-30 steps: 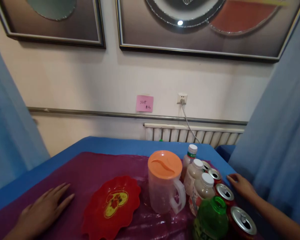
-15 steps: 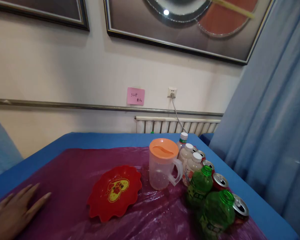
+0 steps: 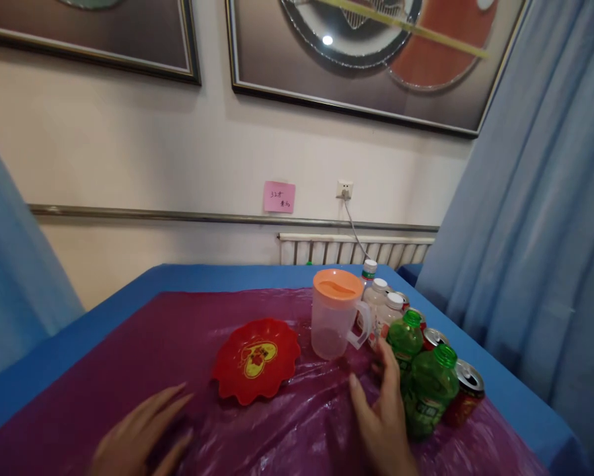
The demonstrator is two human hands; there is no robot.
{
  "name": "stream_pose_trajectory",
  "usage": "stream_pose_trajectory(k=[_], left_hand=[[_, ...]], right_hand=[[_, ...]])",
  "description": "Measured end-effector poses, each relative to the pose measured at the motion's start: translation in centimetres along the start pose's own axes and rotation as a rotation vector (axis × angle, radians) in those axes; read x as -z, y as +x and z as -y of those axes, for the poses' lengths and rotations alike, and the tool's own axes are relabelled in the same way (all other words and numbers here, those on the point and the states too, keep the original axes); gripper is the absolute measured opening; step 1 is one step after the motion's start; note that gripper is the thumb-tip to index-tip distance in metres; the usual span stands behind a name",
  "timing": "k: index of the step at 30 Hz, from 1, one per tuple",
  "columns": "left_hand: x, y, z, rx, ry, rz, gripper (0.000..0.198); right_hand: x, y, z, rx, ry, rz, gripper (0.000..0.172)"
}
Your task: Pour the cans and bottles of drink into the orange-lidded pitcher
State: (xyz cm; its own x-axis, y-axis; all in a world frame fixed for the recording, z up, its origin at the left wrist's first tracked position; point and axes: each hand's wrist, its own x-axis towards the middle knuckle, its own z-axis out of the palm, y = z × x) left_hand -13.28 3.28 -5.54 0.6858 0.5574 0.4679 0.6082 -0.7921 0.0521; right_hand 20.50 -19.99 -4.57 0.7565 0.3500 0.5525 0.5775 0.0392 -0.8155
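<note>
My left hand (image 3: pixel 141 433) hovers low at the front, fingers stretched and apart with nothing in them, left of the red scalloped plate (image 3: pixel 227 360), which bears a yellow heart design. On the right, my right hand (image 3: pixel 383 420) reaches forward, empty, thumb and fingers spread. Just beyond its fingertips stands a clear plastic pitcher (image 3: pixel 329 330) with an orange lid (image 3: pixel 339 285) and a handle on its right. Two green bottles (image 3: pixel 406 337) (image 3: pixel 431 390) stand close beside my right hand; I cannot tell whether it touches one.
White-capped bottles (image 3: pixel 392 311) and several drink cans (image 3: pixel 468 393) line the right side. Purple plastic sheeting (image 3: pixel 148 357) covers much of the blue table (image 3: pixel 187 274). Behind are a radiator (image 3: pixel 326 250) and a plugged cord (image 3: pixel 353 228); blue curtains (image 3: pixel 519 198) hang at the sides.
My right hand has come into view beside the bottles. My left hand has moved right, nearer the plate. The camera view has shifted; the tableware and bottles seem to stay put.
</note>
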Motion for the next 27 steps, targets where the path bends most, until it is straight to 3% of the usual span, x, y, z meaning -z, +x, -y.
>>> stream_pose_trajectory(k=[4, 8, 11, 14, 20, 27], left_hand=[[0.3, 4.0, -5.3, -0.210, -0.022, 0.023, 0.040], [0.2, 7.2, -7.2, -0.394, -0.048, 0.088, 0.033], [-0.3, 7.8, -6.3, -0.441, -0.054, 0.102, 0.029], [-0.2, 7.7, -5.0, -0.436, -0.054, 0.038, 0.029], [1.1, 7.2, -3.4, -0.387, -0.033, -0.077, 0.029], [3.0, 6.1, 0.1, -0.232, 0.041, -0.070, 0.030]], right_hand=[[-1.9, 3.9, 0.7, -0.071, 0.000, -0.107, 0.084], [-2.9, 6.7, 0.0, -0.174, 0.045, -0.096, 0.076], [-3.0, 7.8, -0.6, -0.228, 0.050, -0.042, 0.058], [-3.0, 8.1, -1.0, -0.221, 0.052, -0.026, 0.045], [-3.5, 7.5, -1.0, -0.231, 0.109, -0.046, 0.046], [-3.5, 7.1, -0.6, -0.228, 0.148, -0.069, 0.045]])
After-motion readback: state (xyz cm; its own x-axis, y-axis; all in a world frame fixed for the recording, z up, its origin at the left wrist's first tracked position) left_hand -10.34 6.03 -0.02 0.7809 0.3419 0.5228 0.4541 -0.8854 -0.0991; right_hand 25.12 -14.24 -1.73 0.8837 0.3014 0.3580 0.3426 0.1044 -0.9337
